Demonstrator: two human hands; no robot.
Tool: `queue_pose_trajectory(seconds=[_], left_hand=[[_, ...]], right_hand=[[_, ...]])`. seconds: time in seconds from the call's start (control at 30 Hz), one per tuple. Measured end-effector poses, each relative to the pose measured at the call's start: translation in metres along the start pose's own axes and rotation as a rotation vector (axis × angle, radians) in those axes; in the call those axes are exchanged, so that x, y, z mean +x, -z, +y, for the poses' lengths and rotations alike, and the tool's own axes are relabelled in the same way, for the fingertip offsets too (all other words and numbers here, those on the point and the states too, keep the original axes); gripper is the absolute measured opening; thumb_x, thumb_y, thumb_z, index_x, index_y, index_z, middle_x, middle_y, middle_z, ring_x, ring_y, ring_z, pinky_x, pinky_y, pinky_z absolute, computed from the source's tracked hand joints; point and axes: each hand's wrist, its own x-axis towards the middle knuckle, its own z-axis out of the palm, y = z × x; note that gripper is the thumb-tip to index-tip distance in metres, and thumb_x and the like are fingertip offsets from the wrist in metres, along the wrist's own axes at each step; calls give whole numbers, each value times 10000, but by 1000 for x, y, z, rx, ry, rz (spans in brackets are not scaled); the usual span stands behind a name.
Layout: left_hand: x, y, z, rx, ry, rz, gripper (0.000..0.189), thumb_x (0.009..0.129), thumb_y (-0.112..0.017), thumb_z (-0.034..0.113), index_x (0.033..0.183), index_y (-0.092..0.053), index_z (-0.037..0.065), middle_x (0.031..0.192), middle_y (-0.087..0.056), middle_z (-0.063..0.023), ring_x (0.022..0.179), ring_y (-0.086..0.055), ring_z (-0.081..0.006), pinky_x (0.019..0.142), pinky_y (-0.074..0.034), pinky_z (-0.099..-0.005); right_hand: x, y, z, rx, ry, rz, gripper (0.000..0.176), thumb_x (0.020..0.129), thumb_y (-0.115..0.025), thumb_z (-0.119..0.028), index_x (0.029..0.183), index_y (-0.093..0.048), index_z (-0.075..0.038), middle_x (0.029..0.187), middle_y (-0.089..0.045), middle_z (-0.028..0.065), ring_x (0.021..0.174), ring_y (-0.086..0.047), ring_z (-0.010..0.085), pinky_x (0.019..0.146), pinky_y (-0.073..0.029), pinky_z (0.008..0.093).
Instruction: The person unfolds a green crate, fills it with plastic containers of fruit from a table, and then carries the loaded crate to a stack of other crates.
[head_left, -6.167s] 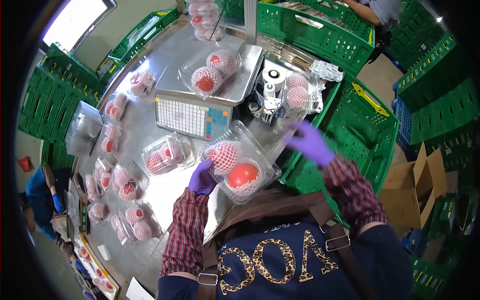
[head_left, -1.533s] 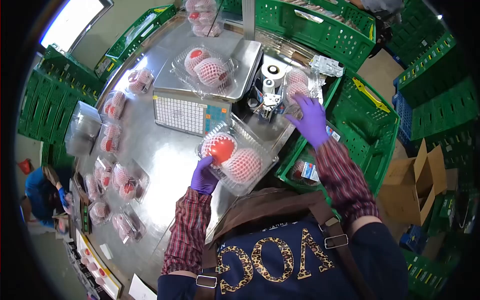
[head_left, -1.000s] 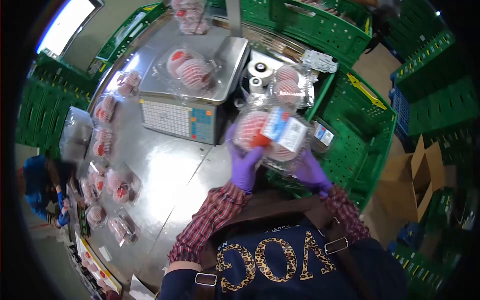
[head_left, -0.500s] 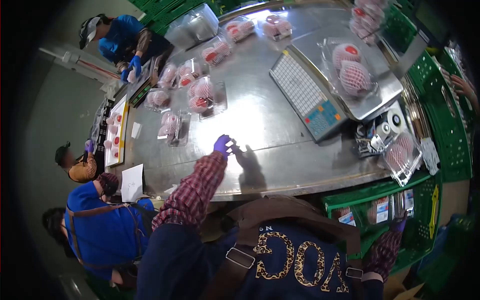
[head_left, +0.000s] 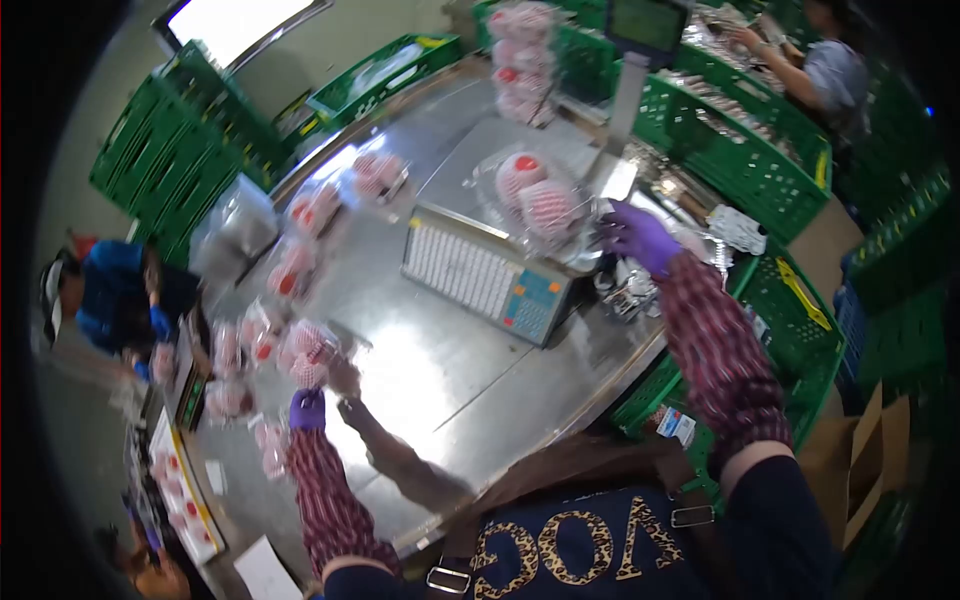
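Observation:
My left hand (head_left: 307,409), in a purple glove, is closed at the near edge of a clear plastic pack of fruit (head_left: 308,350) in pink foam nets. The fingertips are partly hidden there. My right hand (head_left: 640,236), also purple-gloved, has its fingers spread at the right side of the weighing scale (head_left: 480,270). A small pale shape by its fingertips is too blurred to tell. On the scale's plate lies another clear pack with two netted fruits (head_left: 540,200), one showing a red sticker.
More fruit packs (head_left: 290,268) stand along the table's left side, with a stack (head_left: 522,65) at the back. Green crates (head_left: 735,130) line the right and far sides. A paper sheet (head_left: 268,572) lies near the front edge. Co-workers (head_left: 115,290) work at the left and far right.
My left hand has reached from bare table to a fruit pack and closed there. My right hand has risen from the lower crate to the scale's side. The view has turned right.

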Motion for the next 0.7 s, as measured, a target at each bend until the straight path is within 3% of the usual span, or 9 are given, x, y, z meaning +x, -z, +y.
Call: queue_pose_trajectory(seconds=[0.1, 0.17, 0.23, 0.27, 0.3, 0.37, 0.5, 0.57, 0.7], left_hand=[[-5, -48, -8, 88, -127, -353, 79, 776, -498, 49, 846, -523, 22, 893, -563, -89, 891, -545, -224, 851, -449, -360], [-69, -107, -15, 108, -163, -436, 59, 762, -509, 41, 819, -509, 59, 829, -543, -54, 849, -549, -189, 827, -446, -335], [-123, -179, -36, 36, -113, -540, 108, 772, -512, 49, 867, -492, 94, 839, -534, -27, 857, -547, -168, 809, -435, -317], [-144, -209, -46, 19, -75, -655, 126, 777, -507, 43, 889, -492, 100, 857, -544, -27, 874, -545, -173, 821, -429, -321], [-151, -234, -59, -19, -26, -721, 151, 777, -505, 34, 910, -495, 103, 876, -549, -38, 888, -546, -193, 831, -423, -325], [-160, -293, -94, -76, 18, -813, 140, 772, -514, 19, 899, -499, 77, 897, -550, -71, 904, -546, -241, 833, -427, -334], [-153, -362, -184, -17, 99, -866, 137, 797, -544, 95, 919, -486, 75, 955, -562, -106, 935, -545, -272, 838, -441, -382], [-208, -365, -210, 79, 240, -719, 250, 838, -534, 193, 1048, -443, 92, 1015, -542, -116, 973, -528, -279, 837, -451, -392], [-293, -355, -215, 263, 932, -784, 621, 808, -367, 609, 1230, -360, 153, 1223, -427, -165, 1084, -460, -329, 873, -369, -566]], right_hand=[[28, -12, 3, 53, -72, -70, 174, 818, -556, -137, 957, -567, -34, 835, -577, 61, 770, -559, 160, 703, -487, 278], [14, -2, 19, -616, 327, -224, 145, 805, -553, -109, 919, -550, -18, 816, -561, 69, 759, -549, 162, 699, -485, 273], [3, 17, 29, 356, -143, -91, 142, 786, -550, -79, 914, -524, -23, 823, -544, 52, 753, -537, 159, 709, -478, 273], [-18, 29, 43, 54, 50, -104, 107, 773, -534, -55, 875, -502, -54, 822, -526, 42, 730, -524, 159, 703, -472, 276], [-47, 22, 34, 397, -96, -22, 125, 763, -520, -31, 875, -489, -75, 837, -514, 45, 728, -517, 155, 683, -467, 278], [-86, 24, 31, 424, -3, 15, 142, 751, -515, -12, 867, -477, -85, 782, -509, 44, 679, -510, 146, 641, -458, 267], [-151, 13, 11, 171, 173, 203, 181, 710, -526, 15, 851, -464, -80, 695, -485, 0, 610, -489, 104, 598, -436, 245], [-182, 14, 5, -254, 351, 265, 186, 676, -544, 12, 819, -466, -78, 704, -464, -22, 621, -461, 68, 588, -406, 214], [-228, -54, 1, -965, 670, 95, 172, 696, -651, -75, 834, -552, -44, 769, -542, 48, 674, -537, 124, 621, -445, 257]])
